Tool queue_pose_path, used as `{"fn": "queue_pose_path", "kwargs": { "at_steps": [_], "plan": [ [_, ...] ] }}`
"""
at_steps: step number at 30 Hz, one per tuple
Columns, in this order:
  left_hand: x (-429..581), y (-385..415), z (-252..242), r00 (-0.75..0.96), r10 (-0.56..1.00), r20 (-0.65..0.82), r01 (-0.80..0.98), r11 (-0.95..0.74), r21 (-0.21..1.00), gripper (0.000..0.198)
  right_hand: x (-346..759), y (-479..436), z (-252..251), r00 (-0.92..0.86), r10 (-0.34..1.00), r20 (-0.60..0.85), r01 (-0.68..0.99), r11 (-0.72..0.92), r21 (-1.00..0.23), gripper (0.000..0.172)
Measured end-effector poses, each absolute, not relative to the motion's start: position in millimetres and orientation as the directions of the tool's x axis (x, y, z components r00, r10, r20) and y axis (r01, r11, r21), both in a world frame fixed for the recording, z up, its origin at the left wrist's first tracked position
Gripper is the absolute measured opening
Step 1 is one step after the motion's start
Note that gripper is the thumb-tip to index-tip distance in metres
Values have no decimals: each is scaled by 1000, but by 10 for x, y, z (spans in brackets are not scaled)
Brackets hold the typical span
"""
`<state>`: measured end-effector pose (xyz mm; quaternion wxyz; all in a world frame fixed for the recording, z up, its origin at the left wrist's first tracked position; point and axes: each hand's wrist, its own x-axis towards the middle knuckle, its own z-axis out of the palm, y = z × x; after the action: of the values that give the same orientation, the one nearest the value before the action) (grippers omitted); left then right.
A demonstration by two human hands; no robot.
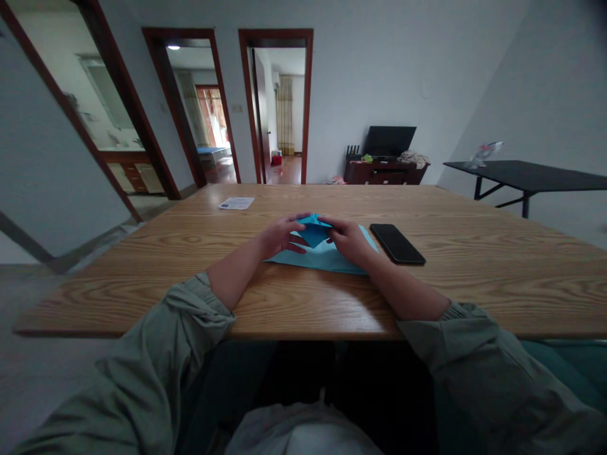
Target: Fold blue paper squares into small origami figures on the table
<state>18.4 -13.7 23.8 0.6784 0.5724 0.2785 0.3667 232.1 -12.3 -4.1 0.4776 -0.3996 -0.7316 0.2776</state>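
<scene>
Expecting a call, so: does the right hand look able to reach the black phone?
Likely yes: the right hand rests on folded blue paper, and the black phone lies close beside it on the table, nothing between them.

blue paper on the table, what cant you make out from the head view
Head view:
The folded blue paper: its inner folds are hidden by the left hand and the right hand.
The white sheet: its print is too small to read.
The small figure on the dark side table: too small to tell what it is.
</scene>
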Motion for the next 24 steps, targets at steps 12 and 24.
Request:
{"fn": "queue_pose_path", "kwargs": {
  "at_steps": [12,24],
  "plan": [
    [257,-68,98,410,904,118,-66,-100,993,94,2290,-253,46,-265,853,450,255,512,-820,43],
    [274,-15,88,482,861,161,203,-289,936,58,2308,-191,35,-292,862,413,285,491,-823,26]
  ]
}}
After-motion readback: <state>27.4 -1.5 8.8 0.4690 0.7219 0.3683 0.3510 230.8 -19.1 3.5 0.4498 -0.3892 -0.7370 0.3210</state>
